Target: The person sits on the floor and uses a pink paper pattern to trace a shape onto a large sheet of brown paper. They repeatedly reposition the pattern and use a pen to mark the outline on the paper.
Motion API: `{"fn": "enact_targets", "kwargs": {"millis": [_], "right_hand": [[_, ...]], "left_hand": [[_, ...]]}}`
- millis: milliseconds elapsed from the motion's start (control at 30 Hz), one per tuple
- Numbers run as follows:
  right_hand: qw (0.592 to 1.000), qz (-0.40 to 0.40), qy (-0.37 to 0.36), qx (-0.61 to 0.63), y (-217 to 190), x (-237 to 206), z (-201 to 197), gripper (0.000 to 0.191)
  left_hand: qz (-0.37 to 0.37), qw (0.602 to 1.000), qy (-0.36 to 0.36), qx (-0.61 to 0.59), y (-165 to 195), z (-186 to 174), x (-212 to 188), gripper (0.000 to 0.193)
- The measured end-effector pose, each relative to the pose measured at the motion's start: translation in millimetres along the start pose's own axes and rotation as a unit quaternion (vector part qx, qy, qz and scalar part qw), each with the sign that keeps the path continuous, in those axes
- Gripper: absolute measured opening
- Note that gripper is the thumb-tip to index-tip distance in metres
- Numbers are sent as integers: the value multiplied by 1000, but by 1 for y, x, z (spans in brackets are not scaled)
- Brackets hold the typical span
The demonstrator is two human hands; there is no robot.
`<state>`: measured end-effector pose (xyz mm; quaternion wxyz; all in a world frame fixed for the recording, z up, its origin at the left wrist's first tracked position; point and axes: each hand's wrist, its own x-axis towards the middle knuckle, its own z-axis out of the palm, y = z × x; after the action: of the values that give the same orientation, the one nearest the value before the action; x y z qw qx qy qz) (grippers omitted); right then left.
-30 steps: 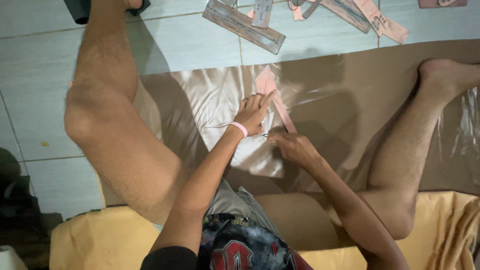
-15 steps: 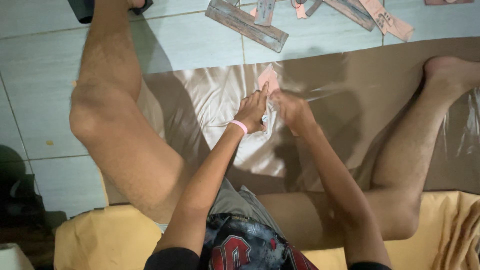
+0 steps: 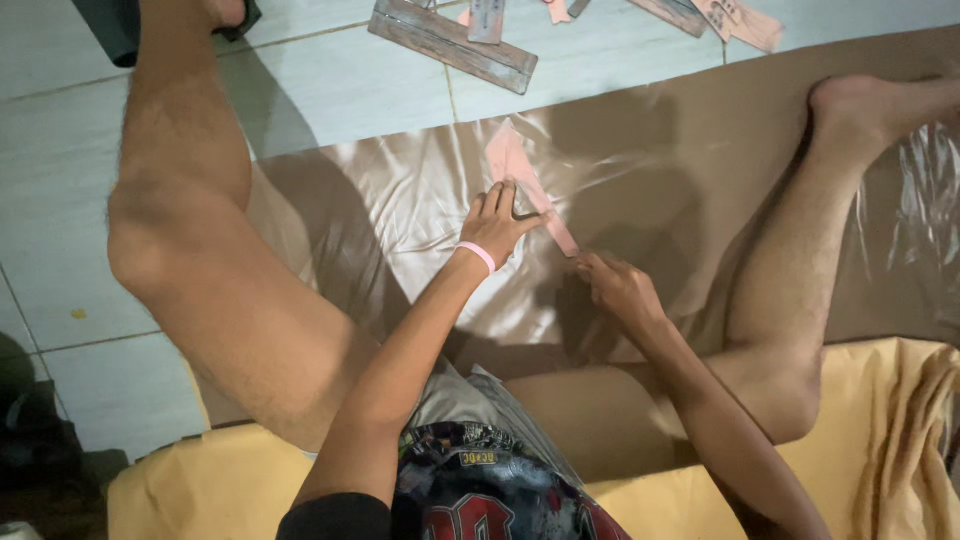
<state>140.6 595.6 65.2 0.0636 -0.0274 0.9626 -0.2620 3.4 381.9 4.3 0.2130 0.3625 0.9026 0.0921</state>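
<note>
Head view, both hands (image 3: 555,255) pressing pink paper strip (image 3: 520,175), right fingertips hidden underneath

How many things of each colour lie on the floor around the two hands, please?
Pink paper pattern pieces: 3, one under the left hand and right hand at, two at the top
Shiny beige fabric: 1
Yellow cloth: 1
Grey wooden ruler: 1
Total: 6

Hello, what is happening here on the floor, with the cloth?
A person sits on the tiled floor with legs spread over a shiny beige fabric. The left hand presses a pink paper pattern piece flat on it. The right hand is at the piece's lower end.
</note>
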Motion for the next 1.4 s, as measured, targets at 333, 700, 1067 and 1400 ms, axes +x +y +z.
{"fn": "enact_targets", "kwargs": {"millis": [333, 700, 1067, 1400], "right_hand": [[1000, -23, -14, 11, 17, 5, -14, 27], [970, -84, 68, 218, -22, 51, 13, 22], [976, -100, 19, 193, -36, 85, 21, 28], [981, 29, 189, 34, 70, -39, -60, 39]], "left_hand": [[-6, 1000, -24, 8, 3, -5, 1, 74], [-16, 985, 34, -168, -16, -35, -8, 142], [-10, 988, 39, -151, -13, -46, -6, 133], [48, 980, 181, 64, -13, -90, 4, 101]]}}
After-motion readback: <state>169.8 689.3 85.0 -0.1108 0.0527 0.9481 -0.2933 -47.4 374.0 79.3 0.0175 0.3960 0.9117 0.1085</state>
